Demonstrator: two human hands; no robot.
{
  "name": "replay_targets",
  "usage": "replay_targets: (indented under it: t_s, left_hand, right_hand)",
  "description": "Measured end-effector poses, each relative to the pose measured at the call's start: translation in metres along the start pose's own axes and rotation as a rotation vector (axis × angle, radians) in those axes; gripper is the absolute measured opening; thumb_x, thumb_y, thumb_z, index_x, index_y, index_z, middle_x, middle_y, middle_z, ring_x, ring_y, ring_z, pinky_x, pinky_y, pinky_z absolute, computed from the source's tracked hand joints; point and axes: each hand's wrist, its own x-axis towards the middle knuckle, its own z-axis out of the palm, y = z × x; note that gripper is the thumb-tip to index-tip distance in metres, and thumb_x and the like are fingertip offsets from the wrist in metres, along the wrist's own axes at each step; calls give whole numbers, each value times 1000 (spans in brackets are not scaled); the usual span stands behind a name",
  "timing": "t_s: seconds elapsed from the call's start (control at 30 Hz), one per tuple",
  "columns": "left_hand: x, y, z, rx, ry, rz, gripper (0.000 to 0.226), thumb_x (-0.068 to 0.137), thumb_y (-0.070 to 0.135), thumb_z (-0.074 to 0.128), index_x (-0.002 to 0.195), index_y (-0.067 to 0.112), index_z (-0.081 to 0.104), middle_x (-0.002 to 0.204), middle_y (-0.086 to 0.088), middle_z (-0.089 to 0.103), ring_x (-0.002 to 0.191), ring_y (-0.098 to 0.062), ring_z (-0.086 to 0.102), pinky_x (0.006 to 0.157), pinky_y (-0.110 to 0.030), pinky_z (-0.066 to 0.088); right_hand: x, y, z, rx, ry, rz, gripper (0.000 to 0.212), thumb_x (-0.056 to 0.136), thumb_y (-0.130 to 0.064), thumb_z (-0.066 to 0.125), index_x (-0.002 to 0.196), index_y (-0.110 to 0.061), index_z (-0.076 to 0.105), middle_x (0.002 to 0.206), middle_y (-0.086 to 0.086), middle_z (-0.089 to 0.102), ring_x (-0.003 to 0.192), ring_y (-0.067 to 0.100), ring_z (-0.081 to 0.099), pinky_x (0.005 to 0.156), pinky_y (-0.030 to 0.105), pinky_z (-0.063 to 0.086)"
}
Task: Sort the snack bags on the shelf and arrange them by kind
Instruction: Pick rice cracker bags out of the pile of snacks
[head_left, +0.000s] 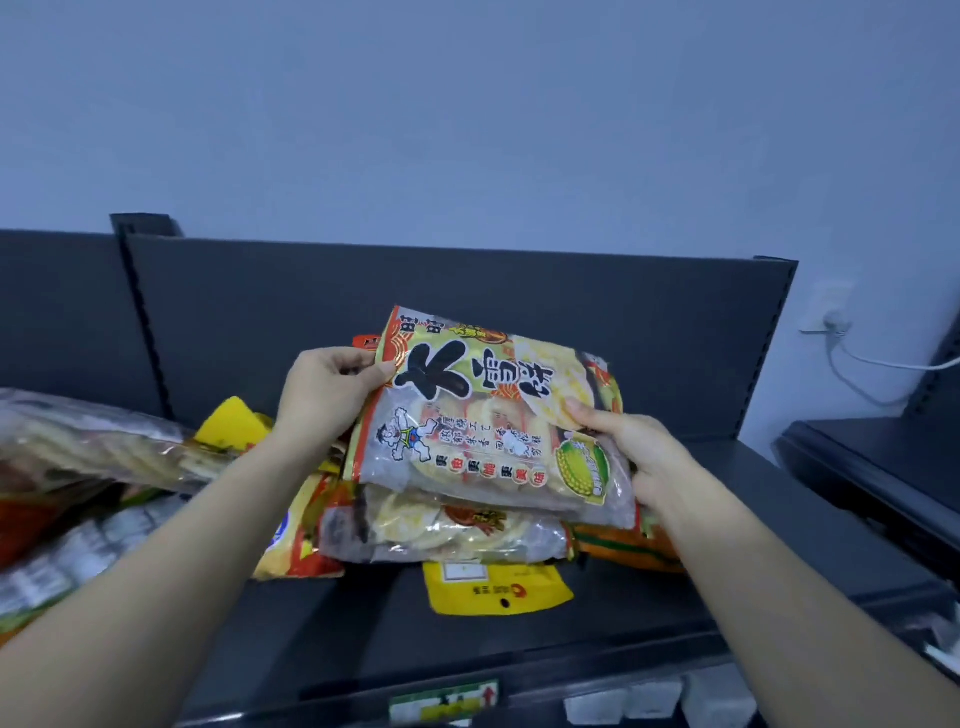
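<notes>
Plastic bag (488, 415) in two hands (327, 395) (649, 457); perhaps two beneath.

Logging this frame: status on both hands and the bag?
Left hand grips cracker bag at top left corner; right hand holds right edge. Bag sits over a similar bag. Nothing blocks the hands.

Forearms (171, 551) apparently bare to elbows.

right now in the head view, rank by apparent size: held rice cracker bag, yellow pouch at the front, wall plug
1. rice cracker bag
2. yellow pouch, partly hidden under other bags
3. wall plug, also farthest away
</notes>
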Motion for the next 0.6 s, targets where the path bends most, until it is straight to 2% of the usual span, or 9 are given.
replay_targets:
  t_s: [0.07,0.1,0.2,0.27,0.33,0.43,0.6]
  left_hand:
    - [-8,-5,-20,-7,44,-4,27,89,36,67,72,16,73,71,-5,72,60,-24,63,57,-35,49]
    - [-12,-7,-31,-1,85,-13,32,91,37,64,71,14,73,71,-7,71,60,-24,60,56,-37,48]
    - [-31,-7,-65,-5,220,-17,21,87,30,69,67,23,72,77,-2,72,72,-22,65,72,-46,55]
    - [-48,-6,-85,-34,261,-7,4,83,23,74,80,26,72,85,2,71,82,-22,69,79,-43,57]
    - [-68,-6,-104,-47,301,3,10,82,21,75,91,25,72,90,2,70,84,-23,70,77,-42,58]
    - [-93,-11,-134,26,375,66,14,84,20,74,96,25,72,93,5,69,90,-17,68,79,-35,56]
    - [-127,-14,-189,201,487,91,15,86,19,72,100,17,74,92,-4,70,88,-21,66,82,-40,55]
  right_hand:
    - [-13,3,16,101,5,-72,39,73,-6,80,107,5,65,92,22,73,78,34,73,67,47,61]
    - [-20,4,25,143,11,-109,38,74,-4,78,109,4,65,93,22,73,79,33,73,67,47,61]
    - [-41,6,45,250,43,-202,36,79,-5,76,113,-2,64,98,17,74,83,30,73,73,48,60]
    - [-54,8,57,274,89,-262,32,80,-10,77,109,-7,66,96,12,75,83,28,74,76,48,59]
    - [-67,12,69,288,121,-293,27,79,-13,78,104,-10,68,93,8,75,83,27,73,78,50,59]
    - [-88,22,88,321,130,-313,22,79,-10,75,100,-10,68,92,9,74,81,28,73,77,51,59]
    - [-126,36,136,351,163,-343,16,73,-6,72,85,-14,64,95,12,72,85,31,70,82,50,57]
